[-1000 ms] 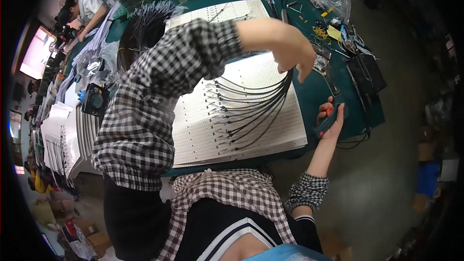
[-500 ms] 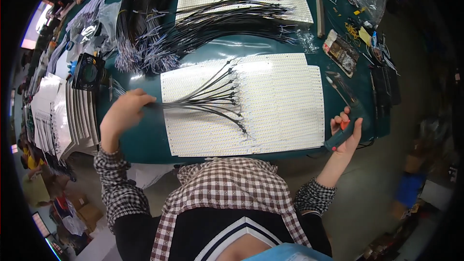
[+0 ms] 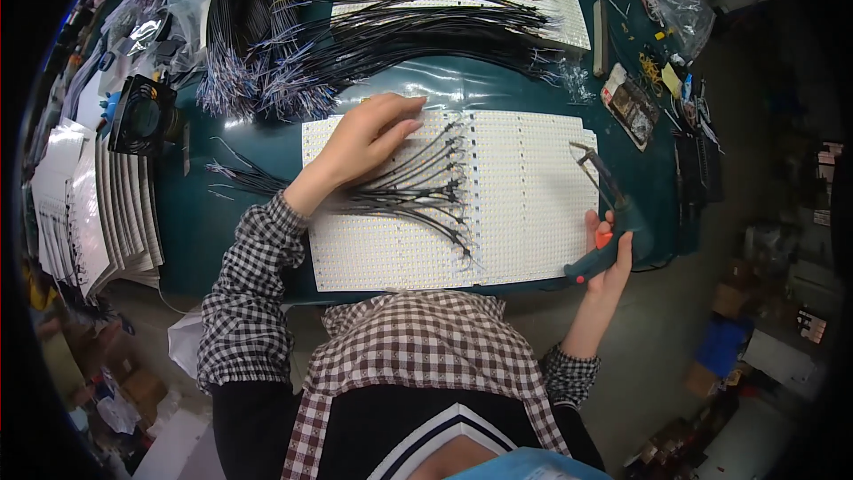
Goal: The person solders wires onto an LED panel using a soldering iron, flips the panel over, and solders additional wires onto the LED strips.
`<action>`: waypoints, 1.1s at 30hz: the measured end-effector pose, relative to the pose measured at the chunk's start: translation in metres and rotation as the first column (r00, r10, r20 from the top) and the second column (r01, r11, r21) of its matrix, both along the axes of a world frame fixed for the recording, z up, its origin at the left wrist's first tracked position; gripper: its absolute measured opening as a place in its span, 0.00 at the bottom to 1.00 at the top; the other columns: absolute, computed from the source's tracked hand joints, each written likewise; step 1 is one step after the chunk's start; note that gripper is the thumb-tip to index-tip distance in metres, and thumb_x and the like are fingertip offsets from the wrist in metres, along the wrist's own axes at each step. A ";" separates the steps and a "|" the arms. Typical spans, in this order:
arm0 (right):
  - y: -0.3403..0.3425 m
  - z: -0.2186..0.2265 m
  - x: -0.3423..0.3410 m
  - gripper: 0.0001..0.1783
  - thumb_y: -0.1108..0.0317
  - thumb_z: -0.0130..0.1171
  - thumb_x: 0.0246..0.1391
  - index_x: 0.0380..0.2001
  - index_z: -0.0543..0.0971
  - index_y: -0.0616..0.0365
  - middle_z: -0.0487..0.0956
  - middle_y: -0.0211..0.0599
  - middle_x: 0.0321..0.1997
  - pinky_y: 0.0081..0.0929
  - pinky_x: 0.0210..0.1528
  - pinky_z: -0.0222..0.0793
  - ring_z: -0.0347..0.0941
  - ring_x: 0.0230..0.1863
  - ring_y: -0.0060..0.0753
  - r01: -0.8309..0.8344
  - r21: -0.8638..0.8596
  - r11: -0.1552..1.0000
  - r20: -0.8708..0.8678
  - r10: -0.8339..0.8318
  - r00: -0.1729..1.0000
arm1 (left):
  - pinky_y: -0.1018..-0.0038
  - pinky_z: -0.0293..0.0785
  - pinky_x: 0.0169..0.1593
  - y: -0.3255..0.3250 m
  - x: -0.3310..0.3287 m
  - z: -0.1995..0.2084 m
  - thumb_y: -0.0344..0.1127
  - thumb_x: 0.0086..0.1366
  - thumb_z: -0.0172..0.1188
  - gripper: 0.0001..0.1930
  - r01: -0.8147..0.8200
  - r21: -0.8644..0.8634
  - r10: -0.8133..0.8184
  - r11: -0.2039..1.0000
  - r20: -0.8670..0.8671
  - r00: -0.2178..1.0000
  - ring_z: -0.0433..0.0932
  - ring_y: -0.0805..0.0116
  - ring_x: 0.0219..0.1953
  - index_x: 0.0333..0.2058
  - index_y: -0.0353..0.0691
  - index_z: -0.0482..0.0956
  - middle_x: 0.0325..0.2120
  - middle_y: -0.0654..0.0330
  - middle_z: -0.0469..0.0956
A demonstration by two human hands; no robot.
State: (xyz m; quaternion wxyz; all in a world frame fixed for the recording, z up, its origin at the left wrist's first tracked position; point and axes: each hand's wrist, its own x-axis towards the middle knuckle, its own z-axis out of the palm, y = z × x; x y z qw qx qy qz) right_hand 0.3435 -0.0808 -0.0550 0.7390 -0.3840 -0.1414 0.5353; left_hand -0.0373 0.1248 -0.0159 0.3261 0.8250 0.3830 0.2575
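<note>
A white LED board panel point(image 3: 542, 205), dotted with rows of small yellowish chips, lies flat in front of me. Black cables point(image 3: 400, 200) with stripped tips fan out across its left half, their ends along its middle. Over the board's upper left hovers my left hand point(image 3: 364, 138), fingers stretched rightward and thumb apart, with nothing seen in it. My right hand point(image 3: 613, 253) is wrapped round the handle of a dark green soldering gun point(image 3: 629, 227) with an orange-red trigger. The gun's bent metal tip points up and left above the board's right edge, apart from the cables.
Farther back, more black cables point(image 3: 418, 31) lie over another LED board point(image 3: 569, 0). Stacked white boards point(image 3: 115, 205) and a black fan point(image 3: 142, 116) are at left. At right sit a stained solder-cleaning tray point(image 3: 629, 107), a clear plastic bag point(image 3: 680, 18) and loose tools.
My left hand has moved right from the cables' gathered left ends to above the board, its fingers parting. The soldering gun in my right hand has moved left, its tip now over the board.
</note>
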 end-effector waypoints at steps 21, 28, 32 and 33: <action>0.098 0.089 -0.059 0.25 0.62 0.54 0.61 0.55 0.68 0.70 0.78 0.46 0.41 0.46 0.54 0.73 0.78 0.44 0.46 -0.130 -0.045 0.990 0.310 0.138 0.941 | 0.73 0.73 0.33 0.015 0.039 0.015 0.26 0.60 0.58 0.07 -0.044 -0.204 0.040 0.978 -0.027 0.999 0.75 0.69 0.28 0.37 0.34 0.76 0.31 0.57 0.74; 0.104 0.030 -0.077 0.22 0.66 0.55 0.60 0.53 0.69 0.70 0.78 0.46 0.40 0.47 0.59 0.67 0.75 0.48 0.45 -0.082 -0.136 0.987 0.263 0.116 0.958 | 0.69 0.73 0.35 0.019 0.055 0.018 0.33 0.56 0.62 0.08 -0.078 -0.371 0.078 0.925 -0.014 0.997 0.76 0.60 0.30 0.34 0.38 0.78 0.31 0.55 0.76; 0.102 0.027 -0.078 0.24 0.62 0.55 0.61 0.53 0.69 0.71 0.78 0.46 0.38 0.51 0.62 0.63 0.76 0.48 0.47 -0.068 -0.104 0.992 0.325 0.099 0.941 | 0.70 0.73 0.34 0.021 0.057 0.011 0.34 0.54 0.63 0.08 -0.096 -0.473 0.140 0.876 0.058 0.989 0.76 0.62 0.30 0.30 0.37 0.78 0.29 0.55 0.76; 0.102 0.029 -0.078 0.24 0.64 0.56 0.60 0.53 0.69 0.71 0.78 0.46 0.38 0.47 0.60 0.67 0.76 0.48 0.45 -0.069 -0.099 0.993 0.317 0.097 0.943 | 0.70 0.73 0.34 0.020 0.058 0.009 0.34 0.54 0.63 0.08 -0.095 -0.476 0.138 0.874 0.056 0.989 0.76 0.62 0.30 0.30 0.37 0.78 0.29 0.55 0.76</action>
